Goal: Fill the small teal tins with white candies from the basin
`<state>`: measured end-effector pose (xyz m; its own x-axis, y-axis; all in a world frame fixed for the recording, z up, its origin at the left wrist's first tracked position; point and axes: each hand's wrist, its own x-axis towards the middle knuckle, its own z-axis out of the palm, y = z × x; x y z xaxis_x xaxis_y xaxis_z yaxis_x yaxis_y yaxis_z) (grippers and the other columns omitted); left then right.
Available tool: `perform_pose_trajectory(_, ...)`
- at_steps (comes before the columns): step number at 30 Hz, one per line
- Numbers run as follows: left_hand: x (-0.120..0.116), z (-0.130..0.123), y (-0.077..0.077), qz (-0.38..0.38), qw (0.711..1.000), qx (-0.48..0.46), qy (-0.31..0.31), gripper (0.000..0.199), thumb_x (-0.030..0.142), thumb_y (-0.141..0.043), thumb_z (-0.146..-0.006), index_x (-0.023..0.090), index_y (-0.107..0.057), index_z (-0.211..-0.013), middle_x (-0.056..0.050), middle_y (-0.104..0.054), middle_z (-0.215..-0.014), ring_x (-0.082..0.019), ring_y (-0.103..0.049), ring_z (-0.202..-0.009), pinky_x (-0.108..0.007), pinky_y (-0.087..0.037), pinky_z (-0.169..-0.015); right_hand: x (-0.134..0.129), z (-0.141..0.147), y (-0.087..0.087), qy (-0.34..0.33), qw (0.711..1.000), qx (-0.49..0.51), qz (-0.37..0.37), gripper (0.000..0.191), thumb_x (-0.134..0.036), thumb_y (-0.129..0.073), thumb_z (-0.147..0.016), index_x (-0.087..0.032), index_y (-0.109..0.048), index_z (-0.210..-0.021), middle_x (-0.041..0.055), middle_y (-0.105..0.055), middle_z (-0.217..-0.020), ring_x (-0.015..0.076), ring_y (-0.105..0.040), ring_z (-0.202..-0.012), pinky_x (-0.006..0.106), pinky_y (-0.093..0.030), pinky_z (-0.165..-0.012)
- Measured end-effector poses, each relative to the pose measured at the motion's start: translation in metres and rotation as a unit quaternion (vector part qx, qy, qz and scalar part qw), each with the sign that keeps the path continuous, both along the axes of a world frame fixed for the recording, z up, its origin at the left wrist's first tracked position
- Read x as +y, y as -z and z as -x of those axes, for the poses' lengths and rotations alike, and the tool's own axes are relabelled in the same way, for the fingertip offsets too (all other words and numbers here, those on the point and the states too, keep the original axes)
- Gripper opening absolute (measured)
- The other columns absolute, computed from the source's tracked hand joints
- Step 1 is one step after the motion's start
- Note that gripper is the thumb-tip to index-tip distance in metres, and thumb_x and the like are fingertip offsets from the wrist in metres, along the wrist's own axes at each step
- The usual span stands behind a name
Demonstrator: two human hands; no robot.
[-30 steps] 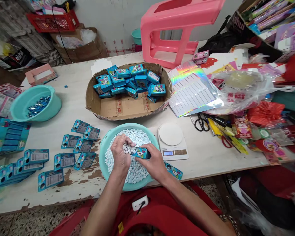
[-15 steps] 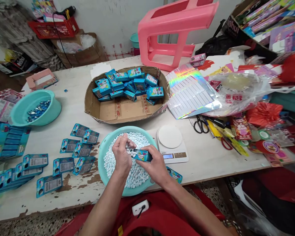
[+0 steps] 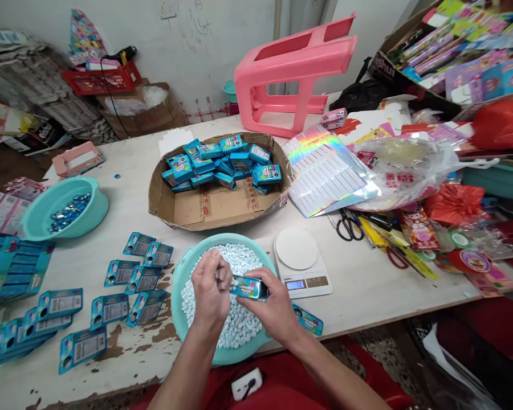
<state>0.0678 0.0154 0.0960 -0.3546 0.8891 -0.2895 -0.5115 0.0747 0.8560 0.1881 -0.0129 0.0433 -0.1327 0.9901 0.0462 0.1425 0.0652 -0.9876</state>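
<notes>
My right hand [image 3: 277,304] grips a small blue candy box [image 3: 248,287] by its right end, thumb below and fingers above, and keeps it tilted on its side. Its left end points at my left hand [image 3: 211,285], whose fingers are curled closed; whatever lies inside them is hidden. Both hands are above a turquoise bowl [image 3: 177,304] full of small pale blue and white candies [image 3: 241,330]. Right of the bowl stands a white kitchen scale [image 3: 297,250] with a lit display. Another blue box [image 3: 308,320] lies just below the scale.
Behind the bowl, a cut-down cardboard box [image 3: 188,213] contains several blue boxes. More blue boxes [image 3: 115,310] stand at the left, near a second turquoise bowl [image 3: 98,210] with shiny blue pieces. Scissors [image 3: 349,225], holographic sheets [image 3: 329,176] and a pink stool [image 3: 277,62] lie beyond.
The camera view has shifted, so the table sits lower in the picture. My left fingers have curled in more beside the box's end; the right hand still grips the same box.
</notes>
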Motion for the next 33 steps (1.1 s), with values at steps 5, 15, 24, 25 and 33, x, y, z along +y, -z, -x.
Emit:
perform_pose_trajectory(5, 0.003, 0.021, 0.009, -0.018, 0.998, 0.066, -0.007, 0.031, 0.034, -0.056, -0.081, 0.017, -0.041, -0.059, 0.006, -0.032, -0.049, -0.005, -0.027, -0.040, -0.017, -0.022, -0.037, 0.003, -0.013, 0.007, 0.013, 0.998, 0.049, 0.025, 0.035, -0.020, -0.078, -0.065, -0.024, -0.062, -0.095, 0.0023, -0.061, -0.097, 0.0200, -0.059, -0.093, 0.033, -0.047, -0.083)
perform_pose_trajectory(15, 0.056, 0.062, 0.083, 0.016, 0.798, 0.575, 0.178, 0.022, 0.041, -0.053, -0.080, 0.023, -0.064, -0.087, -0.005, -0.066, -0.092, -0.024, -0.060, -0.089, -0.035, -0.046, -0.079, 0.021, -0.084, 0.022, 0.149, 0.976, 0.135, 0.083, 0.035, -0.026, -0.074, -0.069, -0.023, -0.059, -0.100, 0.0029, -0.062, -0.097, 0.0184, -0.062, -0.082, 0.029, -0.052, -0.072)
perform_pose_trajectory(24, 0.279, -0.042, 0.110, -0.079, 0.614, 0.742, 0.257, 0.057, 0.025, -0.060, -0.076, 0.018, -0.042, -0.130, -0.016, -0.036, -0.141, -0.030, -0.031, -0.130, -0.044, -0.032, -0.102, 0.073, -0.124, 0.094, 0.242, 0.969, 0.021, 0.048, 0.034, -0.032, -0.073, -0.067, -0.018, -0.059, -0.095, 0.0027, -0.062, -0.088, 0.0200, -0.059, -0.082, 0.034, -0.050, -0.077)
perform_pose_trajectory(25, 0.293, -0.051, 0.117, -0.070, 0.607, 0.747, 0.261, 0.064, 0.025, -0.062, -0.075, 0.018, -0.038, -0.134, -0.016, -0.029, -0.145, -0.032, -0.025, -0.134, -0.046, -0.031, -0.103, 0.074, -0.125, 0.102, 0.241, 0.969, 0.020, 0.054, 0.034, -0.032, -0.072, -0.068, -0.018, -0.058, -0.096, 0.0030, -0.062, -0.088, 0.0204, -0.060, -0.083, 0.035, -0.050, -0.078)
perform_pose_trajectory(33, 0.330, -0.063, 0.124, -0.056, 0.596, 0.742, 0.302, 0.062, 0.018, -0.064, -0.068, 0.019, -0.045, -0.128, -0.016, -0.049, -0.130, -0.034, -0.038, -0.125, -0.047, -0.035, -0.097, 0.054, -0.139, 0.102, 0.299, 0.953, -0.006, 0.049, 0.064, -0.036, -0.069, -0.073, -0.022, -0.039, -0.128, 0.0123, -0.044, -0.135, 0.0268, -0.044, -0.123, 0.045, -0.040, -0.100)
